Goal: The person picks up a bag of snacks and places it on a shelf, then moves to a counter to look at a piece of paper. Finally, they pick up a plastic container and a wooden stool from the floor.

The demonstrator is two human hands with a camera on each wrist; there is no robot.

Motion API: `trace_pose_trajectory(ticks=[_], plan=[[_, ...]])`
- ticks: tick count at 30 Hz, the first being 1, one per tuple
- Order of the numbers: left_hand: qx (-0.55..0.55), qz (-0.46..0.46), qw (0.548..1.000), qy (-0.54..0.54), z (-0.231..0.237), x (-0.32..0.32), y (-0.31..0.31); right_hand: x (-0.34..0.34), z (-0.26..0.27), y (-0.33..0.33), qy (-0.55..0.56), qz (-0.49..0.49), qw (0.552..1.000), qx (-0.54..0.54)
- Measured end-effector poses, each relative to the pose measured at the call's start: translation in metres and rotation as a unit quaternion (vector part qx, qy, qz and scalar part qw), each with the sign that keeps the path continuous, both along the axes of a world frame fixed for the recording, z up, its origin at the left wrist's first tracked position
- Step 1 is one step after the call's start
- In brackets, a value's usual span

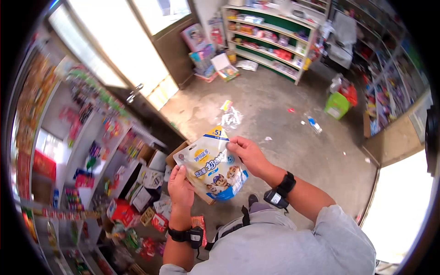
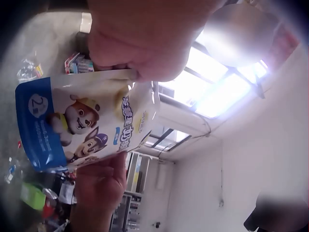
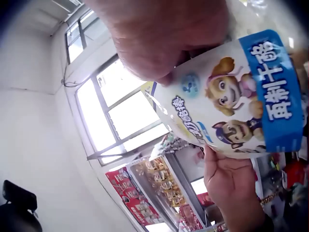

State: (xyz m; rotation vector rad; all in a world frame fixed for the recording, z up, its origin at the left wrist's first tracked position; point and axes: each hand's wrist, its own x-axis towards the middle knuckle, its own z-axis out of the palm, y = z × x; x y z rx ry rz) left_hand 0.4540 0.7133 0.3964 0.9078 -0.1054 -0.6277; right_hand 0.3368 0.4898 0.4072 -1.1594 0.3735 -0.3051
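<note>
Both hands hold up a pouch of cheese sticks (image 1: 213,167), white with a blue bottom band, a yellow top corner and cartoon dogs on its front. My left hand (image 1: 181,188) pinches its left edge, thumb on the printed face. On the opposite edge, near the top corner, my right hand (image 1: 250,156) grips it with the thumb in front. The left wrist view shows the pouch (image 2: 91,121) between the two hands, its lower end bulging. From the right wrist, the dogs and blue band of the pouch (image 3: 231,101) face the camera. The fingers behind it are hidden.
A snack shelf (image 1: 64,114) lines the left, with boxes and packets heaped on the floor (image 1: 275,114) below it. A white shelf unit (image 1: 270,39) stands at the back. Litter lies on the concrete, and a green bin (image 1: 337,105) stands at right. A door (image 1: 133,96) is at upper left.
</note>
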Motion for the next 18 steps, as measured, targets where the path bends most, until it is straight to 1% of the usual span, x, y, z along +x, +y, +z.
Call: trace_pose_trajectory(ticks=[2,4,6,7,8,9,10,11,12,13,14,15,16,18], plan=[[-0.015,-0.044,0.999,0.006,-0.008,-0.008,-0.056,-0.016,-0.007,-0.046,-0.024,-0.052,0.998,0.002],[0.004,-0.072,0.997,0.031,-0.009,-0.018,-0.113,-0.034,-0.008,-0.093,-0.044,-0.102,0.993,-0.023],[0.009,-0.107,0.993,0.046,-0.007,-0.028,-0.165,-0.055,-0.002,-0.132,-0.022,-0.153,0.987,-0.036],[0.007,-0.134,0.989,0.061,-0.016,-0.015,-0.174,-0.056,0.008,-0.136,-0.008,-0.174,0.984,-0.043],[0.027,-0.157,0.987,0.029,-0.015,-0.011,-0.189,-0.063,0.013,-0.148,0.002,-0.192,0.980,-0.047],[0.046,-0.177,0.983,-0.003,-0.013,-0.008,-0.206,-0.069,0.012,-0.161,0.016,-0.206,0.975,-0.078],[0.062,-0.193,0.979,-0.036,-0.010,-0.005,-0.224,-0.076,0.012,-0.174,0.048,-0.215,0.967,-0.125],[0.086,-0.194,0.972,-0.100,-0.002,-0.005,-0.246,-0.083,0.013,-0.187,0.081,-0.219,0.957,-0.171],[0.088,-0.214,0.952,-0.203,0.003,-0.006,-0.273,-0.091,0.011,-0.205,0.113,-0.219,0.944,-0.217],[0.089,-0.229,0.921,-0.302,0.006,-0.004,-0.295,-0.092,0.004,-0.219,0.111,-0.220,0.934,-0.259],[0.090,-0.239,0.881,-0.398,0.011,0.001,-0.312,-0.092,0.004,-0.228,0.131,-0.207,0.929,-0.275],[0.142,-0.265,0.836,-0.459,0.022,0.005,-0.332,-0.092,0.009,-0.241,0.150,-0.191,0.925,-0.292],[0.153,-0.257,0.791,-0.535,0.031,0.007,-0.352,-0.088,0.011,-0.255,0.168,-0.174,0.920,-0.309],[0.172,-0.235,0.681,-0.672,0.041,0.016,-0.398,-0.076,0.005,-0.286,0.186,-0.138,0.912,-0.337]])
